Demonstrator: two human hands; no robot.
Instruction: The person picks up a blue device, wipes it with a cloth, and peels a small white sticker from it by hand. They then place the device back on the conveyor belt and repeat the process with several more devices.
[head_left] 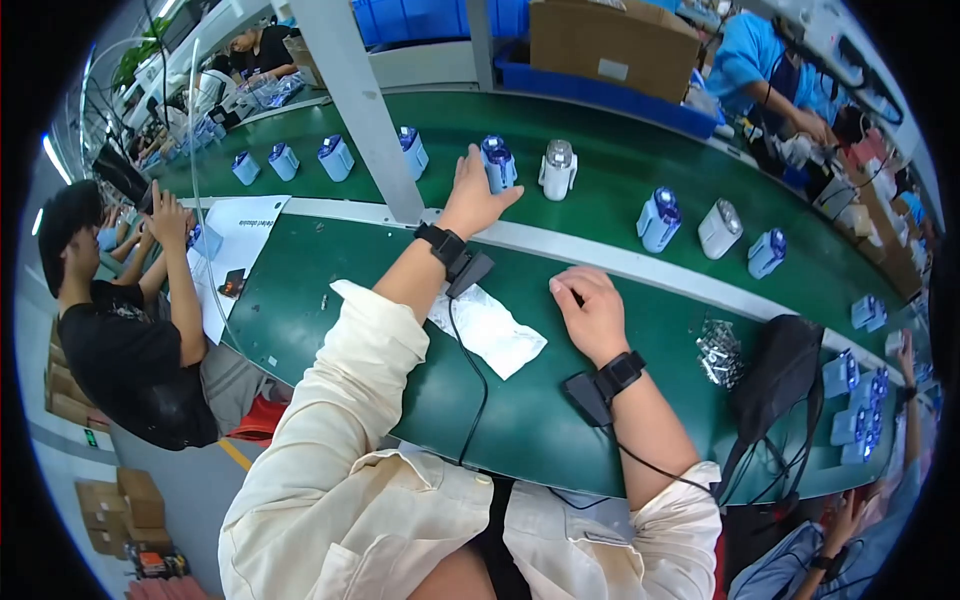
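My left hand (478, 196) reaches over the pale rail to a blue-and-white device (498, 172) with a dark blue clear top, upright on the green belt. Its fingers are stretched along the device's left side and the thumb sticks out in front, spread apart; whether they touch it I cannot tell. To the right stands a white device (557, 170) with a clear top. My right hand (592, 312) rests above the green table near the rail, fingers loosely bent, a gap at the thumb and nothing visible in it. A crumpled white plastic bag (492, 333) lies between my forearms.
More devices line the belt, including a white one (720, 229) and a blue one (660, 220). A pile of small metal parts (719, 352) and a black bag (778, 375) lie at right. A pale post (365, 110) rises before the belt. A co-worker (130, 330) sits at left.
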